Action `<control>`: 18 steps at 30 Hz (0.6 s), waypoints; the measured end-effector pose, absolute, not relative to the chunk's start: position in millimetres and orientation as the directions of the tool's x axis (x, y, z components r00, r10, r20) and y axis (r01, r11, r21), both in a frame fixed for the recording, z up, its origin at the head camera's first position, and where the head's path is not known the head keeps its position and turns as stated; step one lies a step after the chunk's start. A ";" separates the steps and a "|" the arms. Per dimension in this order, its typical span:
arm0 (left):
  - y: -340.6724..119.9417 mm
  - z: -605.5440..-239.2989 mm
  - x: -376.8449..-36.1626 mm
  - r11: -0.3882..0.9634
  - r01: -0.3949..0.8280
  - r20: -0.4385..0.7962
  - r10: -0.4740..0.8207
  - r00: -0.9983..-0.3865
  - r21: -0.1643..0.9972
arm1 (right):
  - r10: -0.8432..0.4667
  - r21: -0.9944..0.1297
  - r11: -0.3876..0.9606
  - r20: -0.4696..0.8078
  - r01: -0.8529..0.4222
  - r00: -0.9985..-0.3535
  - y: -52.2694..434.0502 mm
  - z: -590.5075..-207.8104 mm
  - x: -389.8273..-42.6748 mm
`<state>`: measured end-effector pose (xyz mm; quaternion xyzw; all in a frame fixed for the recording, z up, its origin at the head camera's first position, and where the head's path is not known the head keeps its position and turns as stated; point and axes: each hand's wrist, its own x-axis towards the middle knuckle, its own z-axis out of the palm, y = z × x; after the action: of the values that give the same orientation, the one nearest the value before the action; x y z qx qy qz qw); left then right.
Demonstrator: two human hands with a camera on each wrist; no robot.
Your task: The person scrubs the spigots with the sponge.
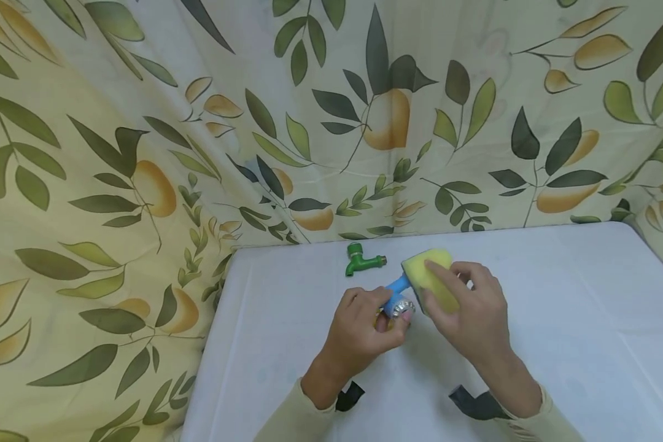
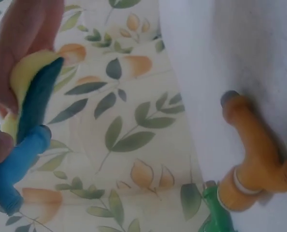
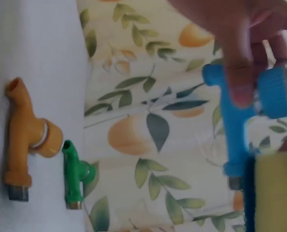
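Nearest the head camera: two forearms in pale sleeves, each with a dark wrist strap, over a surface (image 1: 558, 319) draped in white cloth.

The left hand (image 1: 361, 331) grasps a blue tap (image 1: 396, 293) with fingers curled round its body, holding it raised above the surface near the middle. A silvery metal end shows at the tap's base, beside the left fingertips. In the right wrist view a finger lies across the blue tap's body.

The right hand (image 1: 469, 307) grips a yellow sponge (image 1: 432, 277) with a dark blue backing, fingers on top. The sponge is pressed against the blue tap's spout end; the left wrist view shows its dark layer touching the tap.

A green tap (image 1: 361, 260) lies on the surface behind the hands, apart from them. An orange tap (image 3: 26, 137) lies just beside it in the wrist views; the hands hide it from the head camera.

A leaf-and-fruit patterned cloth (image 1: 116, 153) hangs behind and to the left.
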<state>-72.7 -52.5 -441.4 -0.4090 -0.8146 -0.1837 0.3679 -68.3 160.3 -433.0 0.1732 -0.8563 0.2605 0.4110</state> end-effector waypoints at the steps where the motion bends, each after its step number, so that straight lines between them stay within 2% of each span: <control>1: -52.7 -442.0 -74.8 0.602 0.787 0.759 0.573 -0.309 -0.135 | -0.105 -0.304 0.802 0.776 -0.514 -0.622 163.2 -430.5 -69.2; 2: -52.8 -442.9 -76.8 0.600 0.760 0.764 0.604 -0.225 -0.250 | -0.128 -0.307 0.800 0.753 -0.516 -0.646 165.9 -427.8 -70.0; 6: -52.4 -445.1 -80.9 0.574 0.719 0.747 0.655 -0.115 -0.392 | -0.211 -0.311 0.802 0.652 -0.510 -0.729 172.7 -417.1 -72.8; 14: -52.3 -446.3 -81.1 0.520 0.725 0.689 0.720 -0.088 -0.451 | -0.311 -0.342 0.778 0.520 -0.527 -0.796 178.2 -407.2 -80.5; 18: -50.6 -448.1 -82.6 0.498 0.734 0.699 0.713 -0.043 -0.463 | -0.344 -0.374 0.759 0.466 -0.534 -0.815 179.8 -406.6 -82.5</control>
<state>-82.6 -50.6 -448.1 -0.5010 -0.7220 -0.0106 0.4770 -82.5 179.8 -406.6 0.2388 -0.9187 0.2523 0.1879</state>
